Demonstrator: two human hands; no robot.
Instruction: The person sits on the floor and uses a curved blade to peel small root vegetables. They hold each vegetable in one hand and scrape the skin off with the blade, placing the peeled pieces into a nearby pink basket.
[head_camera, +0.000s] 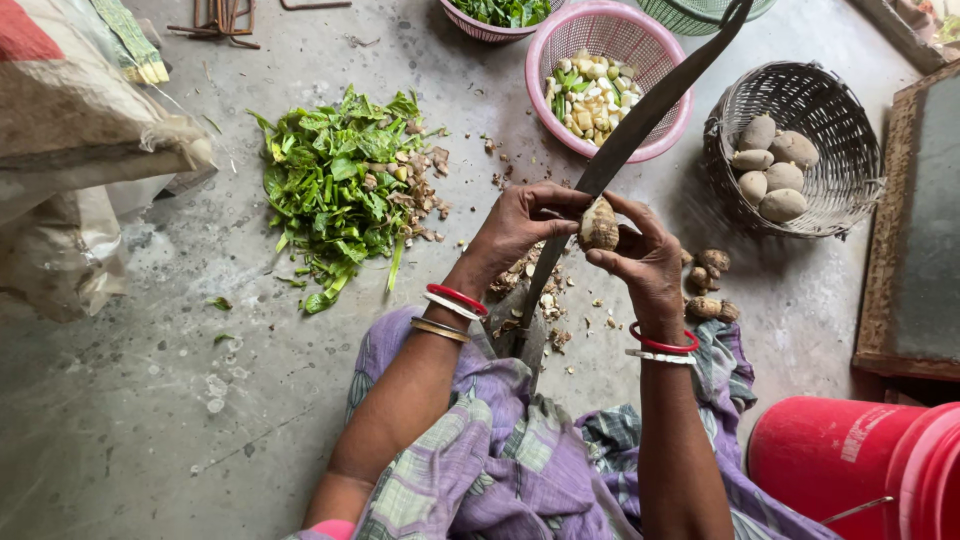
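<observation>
A long curved blade (640, 115) stands upright from the floor in front of me. Both hands press a small brown root vegetable (599, 225) against its edge. My left hand (525, 222) grips the vegetable from the left, fingers curled. From the right, my right hand (643, 258) holds it, thumb on top. Brown peelings (545, 300) lie scattered at the blade's base. Several unpeeled brown roots (708, 285) lie on the floor just right of my right hand.
A heap of green leaves and stems (340, 185) lies at left. A pink basket (655, 45) of cut pieces stands behind the blade. A wicker basket (790, 95) holds potatoes. A red bucket (850, 465) is at lower right, a sack (80, 130) at far left.
</observation>
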